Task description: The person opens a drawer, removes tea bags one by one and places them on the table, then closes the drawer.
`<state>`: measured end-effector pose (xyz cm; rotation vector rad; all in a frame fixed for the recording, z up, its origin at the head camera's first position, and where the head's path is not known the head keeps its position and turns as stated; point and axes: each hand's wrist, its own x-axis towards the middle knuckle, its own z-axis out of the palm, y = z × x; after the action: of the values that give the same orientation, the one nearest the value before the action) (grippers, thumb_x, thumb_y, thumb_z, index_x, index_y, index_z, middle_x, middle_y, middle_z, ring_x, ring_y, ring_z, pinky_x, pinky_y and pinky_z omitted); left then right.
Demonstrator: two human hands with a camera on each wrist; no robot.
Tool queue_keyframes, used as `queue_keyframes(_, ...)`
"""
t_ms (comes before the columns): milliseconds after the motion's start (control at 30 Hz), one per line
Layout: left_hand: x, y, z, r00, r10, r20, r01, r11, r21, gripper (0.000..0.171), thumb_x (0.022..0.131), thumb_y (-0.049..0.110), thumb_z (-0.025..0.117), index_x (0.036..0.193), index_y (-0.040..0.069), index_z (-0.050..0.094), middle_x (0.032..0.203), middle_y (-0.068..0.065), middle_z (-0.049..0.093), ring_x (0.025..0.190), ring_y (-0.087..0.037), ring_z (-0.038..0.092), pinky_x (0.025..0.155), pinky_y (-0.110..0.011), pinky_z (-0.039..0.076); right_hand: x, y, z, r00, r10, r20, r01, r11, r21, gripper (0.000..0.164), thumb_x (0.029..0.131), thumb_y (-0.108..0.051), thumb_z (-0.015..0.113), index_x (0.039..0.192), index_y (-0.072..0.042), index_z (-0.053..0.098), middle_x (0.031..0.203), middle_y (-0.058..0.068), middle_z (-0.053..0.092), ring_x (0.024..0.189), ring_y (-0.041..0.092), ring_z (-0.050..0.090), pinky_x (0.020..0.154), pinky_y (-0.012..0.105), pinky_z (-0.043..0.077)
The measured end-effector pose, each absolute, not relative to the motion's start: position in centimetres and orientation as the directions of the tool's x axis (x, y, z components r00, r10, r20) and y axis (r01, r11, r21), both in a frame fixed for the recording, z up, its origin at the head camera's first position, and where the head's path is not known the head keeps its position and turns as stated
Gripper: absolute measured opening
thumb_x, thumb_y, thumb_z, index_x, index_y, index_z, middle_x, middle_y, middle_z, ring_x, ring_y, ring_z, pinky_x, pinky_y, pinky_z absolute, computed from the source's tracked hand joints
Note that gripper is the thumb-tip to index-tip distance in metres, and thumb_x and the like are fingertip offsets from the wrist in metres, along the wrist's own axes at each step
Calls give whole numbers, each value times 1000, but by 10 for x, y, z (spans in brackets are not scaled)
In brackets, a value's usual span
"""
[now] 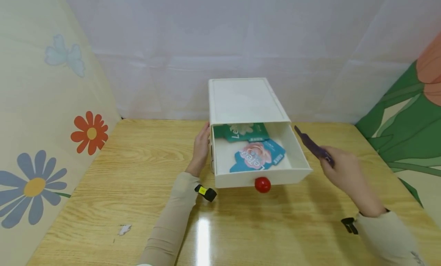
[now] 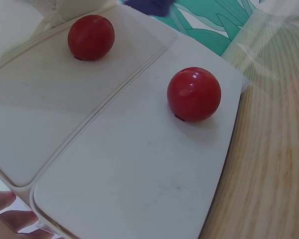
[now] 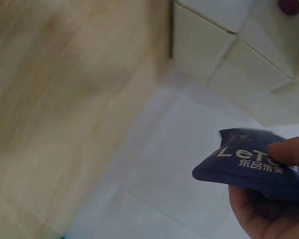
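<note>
A white cabinet (image 1: 246, 101) stands on the table with its upper drawer (image 1: 237, 180) pulled out. Green tea packets (image 1: 259, 131) lie toward the back of that drawer, and blue ones with a pink flower (image 1: 241, 165) lie nearer its front. My left hand (image 1: 201, 149) rests against the cabinet's left side; some fingertips (image 2: 12, 219) show at the edge in the left wrist view. Right of the drawer, apart from it, my right hand (image 1: 344, 168) pinches a dark purple tea packet (image 3: 234, 164) between thumb and fingers.
Two round red knobs (image 2: 194, 94) stick out from the cabinet's drawer fronts. A small white scrap (image 1: 124, 229) lies on the wooden table (image 1: 155, 151) at the left. White cloth (image 1: 165, 82) hangs behind, and flower-patterned panels (image 1: 34, 105) stand at both sides.
</note>
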<state>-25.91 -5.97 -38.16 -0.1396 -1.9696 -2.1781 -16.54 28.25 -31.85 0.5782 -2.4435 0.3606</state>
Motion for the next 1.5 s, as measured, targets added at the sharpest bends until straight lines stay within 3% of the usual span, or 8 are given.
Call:
queue_keyframes(100,-259,-60,-382,-977,-83,198,205,-90,975,49,98,30,35,140,5,36,143,-6,36,128,-16,31,103,-35,30,-167,280,-328,-793,-309,525,-430,895,-123,24,73,5,57,96,10,61,69,17,60,48,17,43,41,36,37)
queue_keyframes(300,-258,-59,-381,-977,-87,193,201,-81,976,49,98,30,35,140,4,36,142,-6,36,128,-15,31,103,-34,30,-172,278,-344,-884,-282,374,-350,928,-128,27,75,2,57,101,10,57,72,19,58,55,24,50,46,44,42)
queue_keyframes(533,-260,-62,-379,-983,-51,177,181,-98,979,46,100,23,33,140,0,32,144,-10,31,130,-20,28,103,-36,30,-176,272,-356,-914,-260,310,-318,936,-151,17,79,-6,60,92,4,59,78,23,59,71,40,56,56,55,45)
queue_keyframes(800,-258,-60,-380,-979,-71,189,195,-94,976,48,99,29,33,141,4,34,144,-6,33,129,-16,29,103,-34,30,-178,270,-365,-941,-230,248,-270,952,-142,8,81,-2,53,84,4,58,70,20,56,63,35,55,47,48,46)
queue_keyframes(1067,-258,-60,-380,-978,-77,193,199,-79,977,49,99,30,34,140,3,34,143,-6,34,129,-15,30,102,-34,31,-179,265,-372,-990,-87,109,-110,968,-225,13,79,-7,51,70,1,54,70,20,55,59,36,54,46,48,46)
queue_keyframes(1267,-258,-60,-379,-979,-79,190,197,-93,976,48,99,28,34,140,3,35,143,-8,34,128,-17,31,102,-35,31,-179,261,-377,-997,-63,44,-71,978,-198,16,79,-13,53,78,3,56,76,23,57,62,39,54,47,48,45)
queue_keyframes(1500,-258,-60,-379,-982,-83,171,178,-84,980,48,98,31,35,140,7,36,143,-4,36,128,-14,32,102,-33,32,-178,259,-378,-999,-45,2,-44,984,-173,38,80,-25,55,96,10,55,90,30,55,75,46,54,56,52,47)
